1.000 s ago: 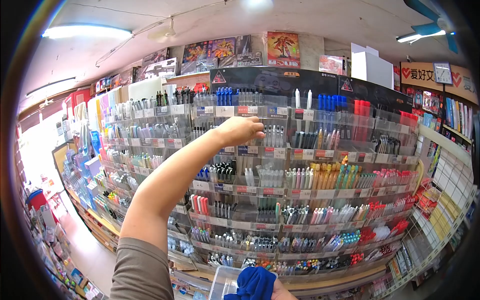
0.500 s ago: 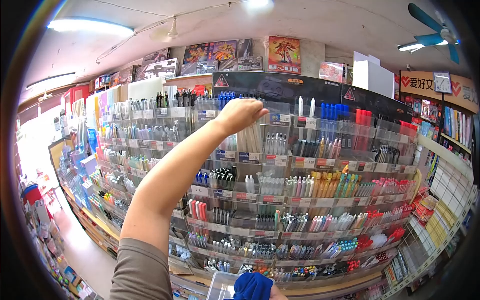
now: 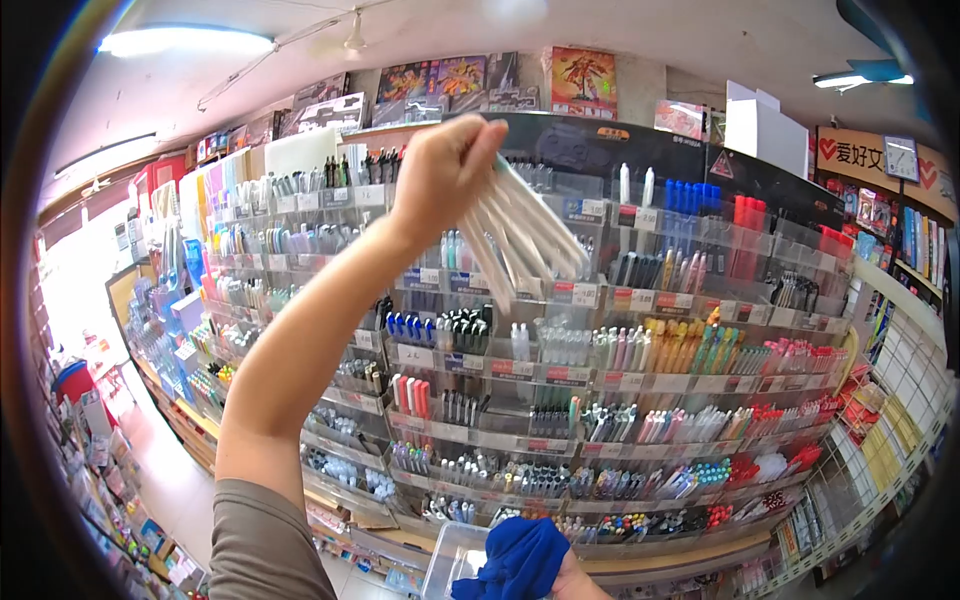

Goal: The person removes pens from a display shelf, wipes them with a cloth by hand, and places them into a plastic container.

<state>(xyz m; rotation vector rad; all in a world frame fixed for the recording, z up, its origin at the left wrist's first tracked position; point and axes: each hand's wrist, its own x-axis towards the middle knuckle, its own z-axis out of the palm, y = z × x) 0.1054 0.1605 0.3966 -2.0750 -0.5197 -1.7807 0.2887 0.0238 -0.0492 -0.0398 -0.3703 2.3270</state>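
Note:
My left hand (image 3: pixel 452 175) is raised in front of the upper rows of a pen display rack, its fingers closed round the top ends of a bunch of slim whitish pens or refills (image 3: pixel 525 235). They hang down, fanned out and blurred by motion. Low in the view, my right hand (image 3: pixel 575 580) is partly cut off by the lower edge and holds a bunched blue cloth (image 3: pixel 522 558). Beside the cloth is a clear plastic box (image 3: pixel 446 562); whether the right hand also grips it is hidden.
Clear tiers of the rack (image 3: pixel 640 380) hold many pens with price tags. Boxed toys (image 3: pixel 584 85) and a white carton (image 3: pixel 765 135) stand on top. A white wire grid (image 3: pixel 885 400) juts out at right. An aisle floor (image 3: pixel 165 465) runs along the left.
My left hand has pulled back and to the left from the upper row, and the whitish bunch has come out of its compartment with it. The view has shifted slightly.

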